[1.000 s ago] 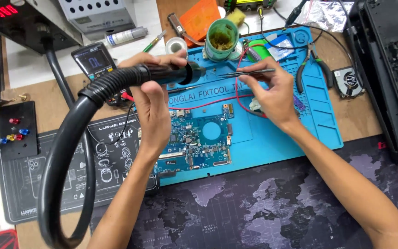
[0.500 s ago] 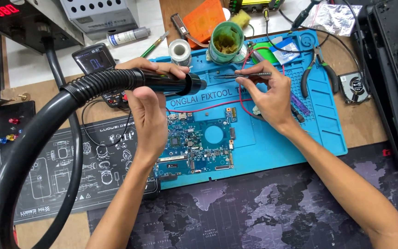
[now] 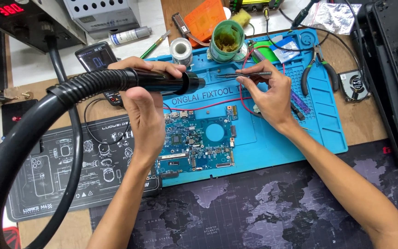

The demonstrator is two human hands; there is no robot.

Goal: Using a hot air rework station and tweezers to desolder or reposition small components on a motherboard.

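Note:
My left hand grips the black handle of a hot-air gun, whose thick ribbed hose loops off to the left. Its nozzle points right, over the top part of a blue work mat. In my right hand is a pair of thin metal tweezers, tips pointing left toward the nozzle. A blue circuit board lies on the mat just below both hands, partly covered by my left wrist.
A green tin of cleaning wool, a solder spool, pliers and red wires sit along the mat's top. A rework station with red digits stands top left. A black mat lies left, a dark laptop shell right.
The view has shifted a little. The hot-air gun and both hands stay above the board, with the tweezers held near the nozzle as before.

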